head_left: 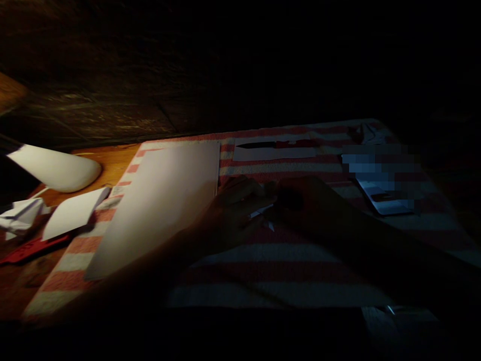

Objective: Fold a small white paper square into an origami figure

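Note:
My left hand [236,210] and my right hand [306,200] meet above a red-and-white striped towel [263,291]. Between them is a small piece of folded white paper [262,210], with a pointed end sticking out below. The fingers of both hands are curled close round it, though deep shadow hides most of the right fingertips. Left of my hands lies a stack of white paper sheets [169,185]. Beyond them, a knife [276,145] with a dark blade and red handle rests on a paper strip [250,155].
A phone [391,204] with a lit, blurred-out screen lies at the right. To the left are a white rounded object [60,168], folded paper [22,215], a curved white sheet [73,213] and a flat red object [33,248]. A dark wall [131,110] stands behind.

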### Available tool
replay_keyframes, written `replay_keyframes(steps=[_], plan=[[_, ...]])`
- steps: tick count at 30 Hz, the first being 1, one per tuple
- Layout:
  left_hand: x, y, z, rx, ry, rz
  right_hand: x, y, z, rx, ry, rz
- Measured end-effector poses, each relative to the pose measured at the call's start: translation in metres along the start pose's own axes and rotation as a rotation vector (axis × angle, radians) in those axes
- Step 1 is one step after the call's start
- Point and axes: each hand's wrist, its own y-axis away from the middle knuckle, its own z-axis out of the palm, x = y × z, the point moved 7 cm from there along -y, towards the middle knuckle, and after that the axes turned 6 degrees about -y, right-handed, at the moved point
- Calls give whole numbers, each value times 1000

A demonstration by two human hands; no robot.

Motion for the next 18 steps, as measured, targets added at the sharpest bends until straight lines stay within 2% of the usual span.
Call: replay_keyframes(steps=[3, 9, 14, 18], plan=[[1, -1, -1, -4, -3, 1, 3, 0, 2, -14, -37, 1], [-4, -1, -1, -13, -9, -59, -1, 3, -1, 22, -391, -14], [-7, 2, -4, 25, -17, -101, -4, 2, -11, 80, -260, -26], [-4, 1, -6, 16, 16, -96, -2, 0, -10, 57, -160, -17]])
